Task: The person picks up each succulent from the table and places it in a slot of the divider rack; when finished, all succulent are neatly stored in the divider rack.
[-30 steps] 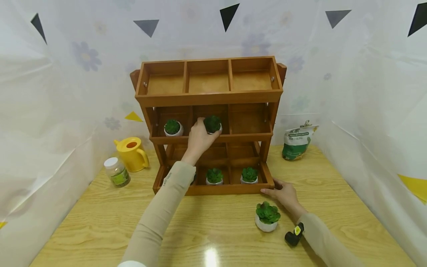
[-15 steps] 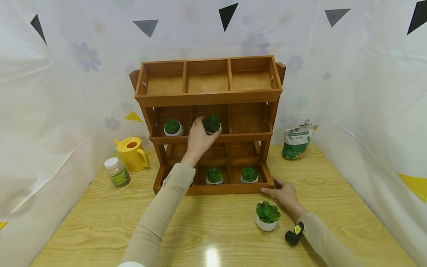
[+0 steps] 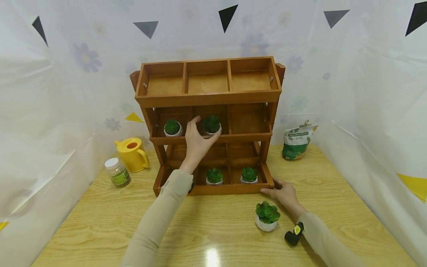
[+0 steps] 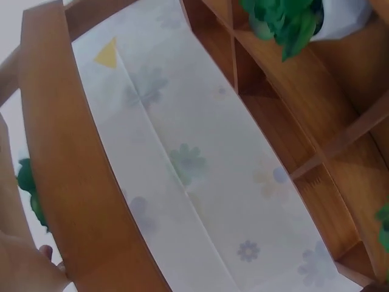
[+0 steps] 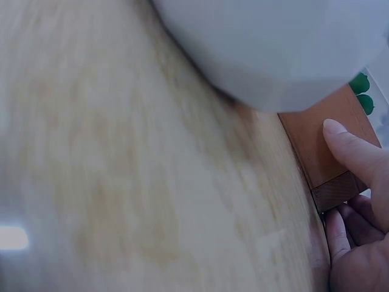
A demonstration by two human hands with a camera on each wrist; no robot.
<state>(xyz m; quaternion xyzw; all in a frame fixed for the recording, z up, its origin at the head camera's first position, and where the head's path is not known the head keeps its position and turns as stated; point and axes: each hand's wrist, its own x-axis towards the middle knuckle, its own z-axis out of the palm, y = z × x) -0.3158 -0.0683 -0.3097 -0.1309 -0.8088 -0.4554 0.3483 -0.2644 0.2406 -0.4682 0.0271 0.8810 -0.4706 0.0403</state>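
Note:
In the head view, my left hand [image 3: 197, 144] is at the middle tier of a brown wooden plant shelf [image 3: 210, 97]. Its thumb lies in front of a small potted succulent [image 3: 211, 124] in the centre compartment, while the fingers are spread apart from the pot's left side. My right hand [image 3: 285, 194] grips the shelf's lower right front corner. The right wrist view has its thumb [image 5: 346, 146] on the front board and the other fingers around the end. Beside that hand, another potted succulent [image 3: 267, 217] stands on the table.
One potted succulent [image 3: 172, 128] sits in the middle tier's left compartment. The bottom tier holds a centre succulent [image 3: 214, 176] and a right one [image 3: 249, 175]; my forearm covers its left part. A yellow watering can [image 3: 131, 154] and a jar [image 3: 117, 172] stand left, a green-white bag [image 3: 298, 141] right.
My left hand's fingers have opened away from the succulent pot, and the hand has shifted slightly left. The pot stays in the centre compartment. My right hand has not moved.

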